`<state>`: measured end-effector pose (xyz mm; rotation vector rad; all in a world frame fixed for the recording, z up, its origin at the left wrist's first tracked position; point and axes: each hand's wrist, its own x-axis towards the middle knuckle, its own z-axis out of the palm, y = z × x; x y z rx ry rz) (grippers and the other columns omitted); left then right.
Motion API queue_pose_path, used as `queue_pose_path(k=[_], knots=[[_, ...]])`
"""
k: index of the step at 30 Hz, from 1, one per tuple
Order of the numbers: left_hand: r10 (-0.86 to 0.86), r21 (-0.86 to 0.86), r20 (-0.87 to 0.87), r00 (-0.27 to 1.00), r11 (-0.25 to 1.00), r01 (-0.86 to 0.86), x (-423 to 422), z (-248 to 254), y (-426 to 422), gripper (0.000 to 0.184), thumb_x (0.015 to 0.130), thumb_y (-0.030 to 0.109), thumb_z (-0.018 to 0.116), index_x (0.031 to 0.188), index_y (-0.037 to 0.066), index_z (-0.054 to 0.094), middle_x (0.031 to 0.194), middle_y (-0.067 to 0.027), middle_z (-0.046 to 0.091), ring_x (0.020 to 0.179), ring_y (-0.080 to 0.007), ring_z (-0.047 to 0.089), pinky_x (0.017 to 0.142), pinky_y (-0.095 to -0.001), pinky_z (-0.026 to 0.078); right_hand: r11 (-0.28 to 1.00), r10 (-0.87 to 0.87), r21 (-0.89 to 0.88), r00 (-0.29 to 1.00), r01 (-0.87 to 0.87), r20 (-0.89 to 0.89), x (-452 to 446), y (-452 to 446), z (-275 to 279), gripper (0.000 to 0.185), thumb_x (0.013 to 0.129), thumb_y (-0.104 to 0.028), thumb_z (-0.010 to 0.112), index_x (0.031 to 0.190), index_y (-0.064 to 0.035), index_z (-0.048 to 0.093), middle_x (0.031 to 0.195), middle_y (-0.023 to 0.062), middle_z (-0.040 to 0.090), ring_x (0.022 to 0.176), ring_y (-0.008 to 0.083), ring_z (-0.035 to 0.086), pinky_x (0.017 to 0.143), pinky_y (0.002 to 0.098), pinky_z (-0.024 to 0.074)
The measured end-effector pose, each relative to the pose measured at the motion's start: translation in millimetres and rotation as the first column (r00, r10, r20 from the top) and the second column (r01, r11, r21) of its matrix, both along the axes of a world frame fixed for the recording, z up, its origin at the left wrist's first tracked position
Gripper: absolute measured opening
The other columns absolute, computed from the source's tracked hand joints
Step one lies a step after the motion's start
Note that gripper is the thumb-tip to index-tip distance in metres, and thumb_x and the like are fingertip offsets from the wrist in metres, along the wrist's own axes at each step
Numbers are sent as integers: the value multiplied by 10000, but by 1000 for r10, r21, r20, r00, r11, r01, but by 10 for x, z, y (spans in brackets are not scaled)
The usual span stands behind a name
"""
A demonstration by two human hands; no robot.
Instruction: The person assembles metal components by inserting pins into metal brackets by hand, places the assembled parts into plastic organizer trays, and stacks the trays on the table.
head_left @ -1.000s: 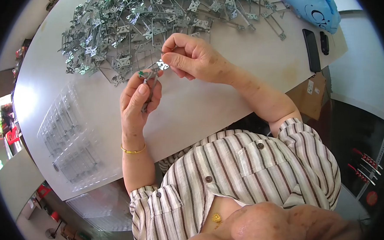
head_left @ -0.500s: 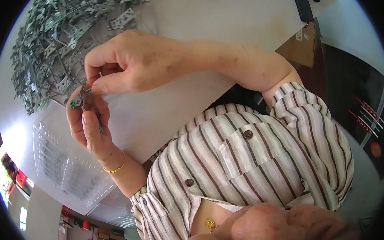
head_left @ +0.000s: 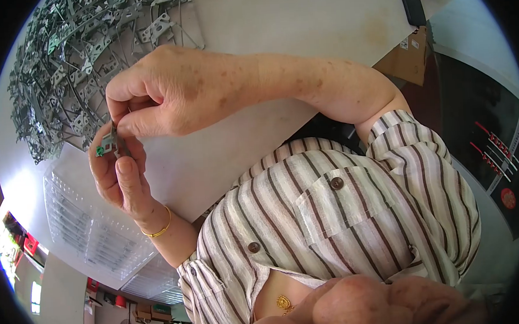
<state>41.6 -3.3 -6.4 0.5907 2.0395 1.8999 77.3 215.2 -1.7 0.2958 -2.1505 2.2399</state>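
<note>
Head view: left hand (head_left: pixel 123 189), grip clamped on metal bracket (head_left: pixel 109 142) with green piece (head_left: pixel 100 151), sits at 9 o'clock. Right hand (head_left: pixel 177 96) meets bracket's 1 o'clock edge; cannot tell whether its grip clamps anything. Pile of metal parts (head_left: pixel 78 63) covers desk (head_left: pixel 322 21) at 10 o'clock.

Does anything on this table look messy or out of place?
Nothing clearly damaged stands out. The metal parts lie in a jumbled, tangled heap at upper left, untidy beside the clear plastic trays, though it may simply be a working pile.
</note>
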Motion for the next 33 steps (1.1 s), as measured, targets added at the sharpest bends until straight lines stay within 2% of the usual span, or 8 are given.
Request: queue_pose_path(k=[3, 5, 6, 8, 11, 16, 25, 33], knots=[[8, -3, 6, 1000, 1000, -8, 23, 6, -13, 574, 989, 359, 665, 1346, -77, 555, 858, -43, 626, 627, -42, 426, 569, -185, 281, 1000, 22, -4, 1000, -22, 16, 18, 23, 34, 132, 965, -144, 684, 942, -14, 677, 687, 47, 663, 620, 97, 579, 580, 293, 458], [-46, 37, 10, 999, 998, 46, -6, -31, -90, 529, 1017, 304, 624, 1378, -73, 541, 1021, -94, 670, 706, -62, 501, 593, -179, 332, 999, 40, -7, 999, -40, 34, 29, 34, 52, 125, 966, -138, 678, 941, -15, 675, 669, 38, 641, 606, 93, 554, 568, 291, 438], [-73, 56, 14, 997, 996, 72, -21, -46, -121, 508, 1030, 276, 603, 1394, -71, 534, 1102, -120, 692, 746, -71, 539, 604, -177, 357, 998, 54, 8, 997, -54, 61, 23, 44, 64, 136, 951, -154, 671, 956, -19, 690, 713, 60, 670, 648, 136, 600, 604, 314, 467], [-81, 53, 25, 996, 995, 80, -24, -50, -127, 514, 1031, 284, 602, 1393, -74, 532, 1081, -118, 693, 737, -70, 537, 598, -178, 350, 996, 80, 34, 990, -84, 115, 17, 64, 84, 183, 922, -186, 656, 987, -26, 719, 799, 104, 728, 731, 224, 693, 677, 359, 525], [-40, 30, 51, 998, 999, 39, -9, -24, -58, 575, 1017, 356, 623, 1371, -88, 536, 912, -63, 627, 652, -52, 449, 561, -188, 293, 997, 63, 48, 994, -67, 94, 21, 63, 96, 126, 959, -156, 676, 944, -32, 672, 662, 9, 610, 603, 77, 507, 559, 280, 397], [-44, 62, 156, 987, 997, 34, -51, 56, -19, 612, 1040, 410, 584, 1373, -99, 520, 788, -16, 531, 593, -47, 367, 527, -196, 250, 995, 69, 61, 990, -77, 120, -23, 72, 120, 116, 961, -161, 671, 959, -45, 667, 686, -15, 591, 631, 61, 498, 571, 267, 396], [-110, 96, 135, 985, 991, 97, -91, 35, -45, 505, 1062, 360, 565, 1349, -56, 568, 770, -1, 524, 591, -49, 358, 530, -207, 252, 993, 94, 59, 986, -103, 141, -33, 32, 98, 80, 977, -143, 660, 978, -63, 661, 738, -53, 592, 637, 36, 482, 567, 243, 391], [-141, 54, 68, 988, 989, 137, -102, -28, -92, 497, 1062, 329, 577, 1375, -56, 544, 858, -33, 592, 598, -46, 396, 529, -198, 285, 994, 101, 12, 982, -104, 160, -33, 26, 83, 85, 996, -148, 649, 983, -64, 654, 727, -55, 591, 619, 39, 491, 549, 235, 396]])
